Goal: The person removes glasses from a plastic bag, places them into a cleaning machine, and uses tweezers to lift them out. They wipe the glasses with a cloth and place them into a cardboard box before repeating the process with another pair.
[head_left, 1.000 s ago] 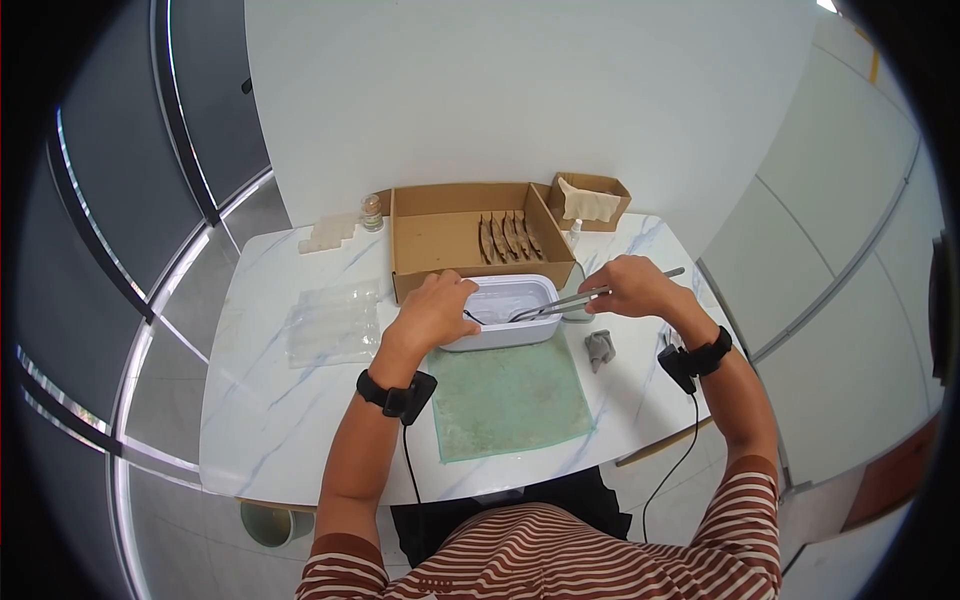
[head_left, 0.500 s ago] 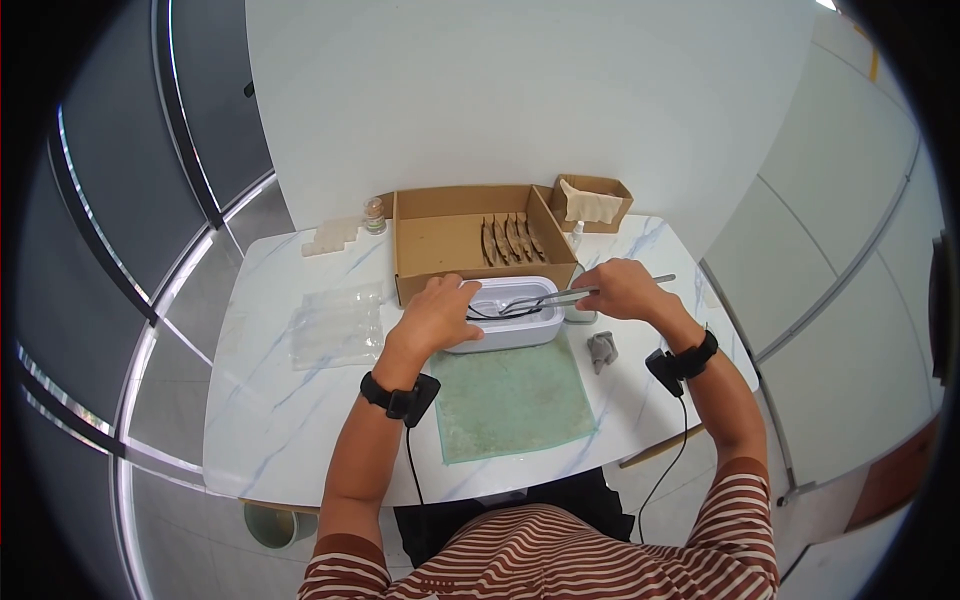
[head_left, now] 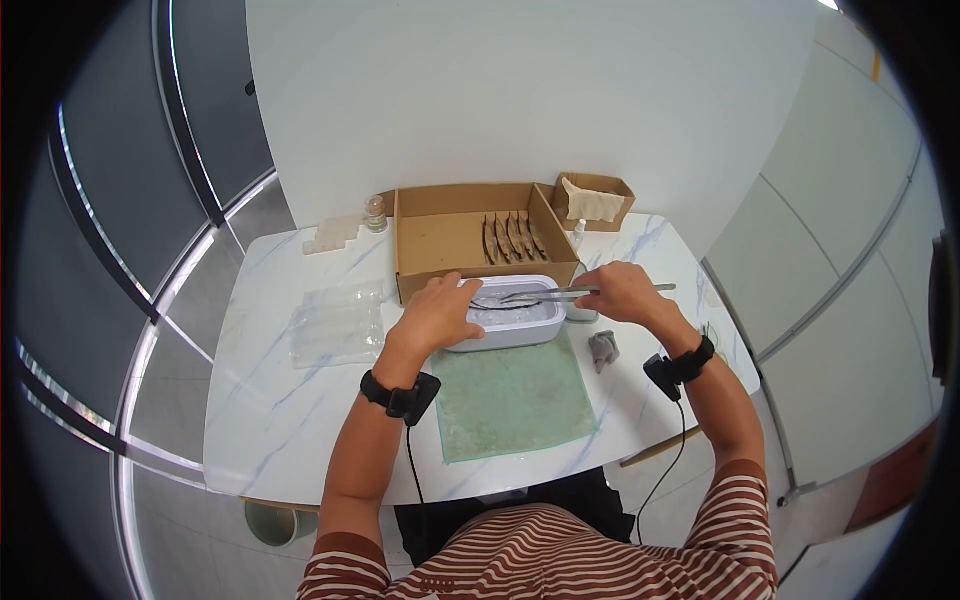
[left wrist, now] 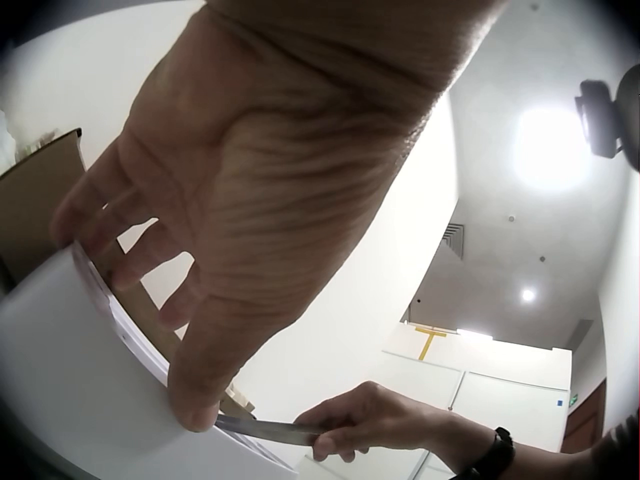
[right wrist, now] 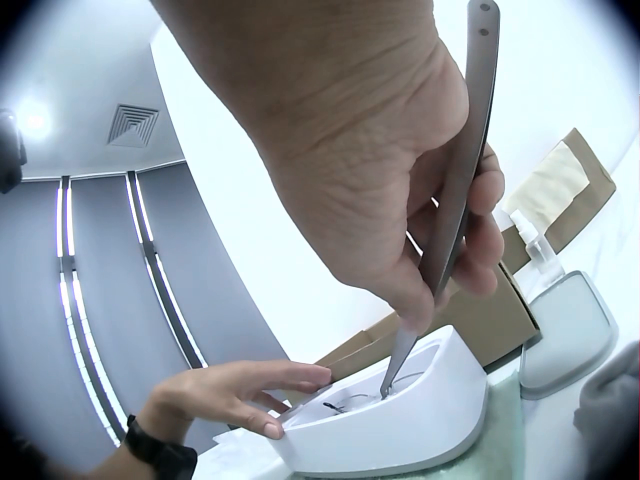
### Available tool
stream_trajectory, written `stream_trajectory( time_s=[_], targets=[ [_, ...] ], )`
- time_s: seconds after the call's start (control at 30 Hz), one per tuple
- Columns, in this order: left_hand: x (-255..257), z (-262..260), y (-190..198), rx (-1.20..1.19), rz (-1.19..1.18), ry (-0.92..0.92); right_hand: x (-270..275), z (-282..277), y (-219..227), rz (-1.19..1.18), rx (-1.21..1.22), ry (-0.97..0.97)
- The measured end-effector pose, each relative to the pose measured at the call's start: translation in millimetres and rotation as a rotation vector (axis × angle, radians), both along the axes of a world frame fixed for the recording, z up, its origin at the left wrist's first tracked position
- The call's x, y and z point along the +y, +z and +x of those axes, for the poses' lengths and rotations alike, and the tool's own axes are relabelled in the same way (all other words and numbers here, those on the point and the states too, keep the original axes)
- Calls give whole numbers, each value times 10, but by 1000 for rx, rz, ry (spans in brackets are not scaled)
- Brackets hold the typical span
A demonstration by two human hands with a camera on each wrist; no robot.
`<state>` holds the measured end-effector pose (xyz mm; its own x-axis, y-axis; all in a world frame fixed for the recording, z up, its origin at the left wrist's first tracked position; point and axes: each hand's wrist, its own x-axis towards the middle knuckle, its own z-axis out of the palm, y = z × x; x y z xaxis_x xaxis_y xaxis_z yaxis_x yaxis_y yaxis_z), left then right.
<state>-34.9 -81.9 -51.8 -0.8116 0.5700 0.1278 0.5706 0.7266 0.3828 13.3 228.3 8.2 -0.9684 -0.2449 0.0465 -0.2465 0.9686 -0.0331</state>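
A small white tub (head_left: 512, 338) with clear, rippled water in it stands behind a green mat. My left hand (head_left: 436, 315) holds its left end, fingers at the far rim and thumb at the near one. My right hand (head_left: 622, 291) grips long metal tweezers (right wrist: 462, 190) above the tub's right side, their handle end sticking out behind the hand. The tweezers' tips reach down into the tub, at a thin dark curved strip (head_left: 508, 309). My left fingers hide part of the tub's left end.
Behind the tub, a cardboard box (head_left: 428, 229) holds several dark curved strips (head_left: 513, 240). A smaller box (head_left: 620, 213) with a cloth stands back right. A grey cloth (head_left: 604, 350) lies right of the green mat (head_left: 515, 410); clear plastic bags (head_left: 338, 328) lie left.
My right hand has shifted left, and the tweezers and dark strip have moved further left in the tub. The water's surface has become rippled. My left hand stays at the tub.
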Motion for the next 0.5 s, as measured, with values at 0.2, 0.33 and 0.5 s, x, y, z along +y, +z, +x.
stream_trajectory(
  time_s=[0.2,0.33,0.5],
  targets=[
    [6,-21,-13,1,-45,-8,33,100,79,-3,-54,24],
    [10,-11,4,-4,-70,-2,64,158,126,4,-80,60],
    [6,3,9,12,-57,-5,75,196,195,15,-117,77]
  ],
)
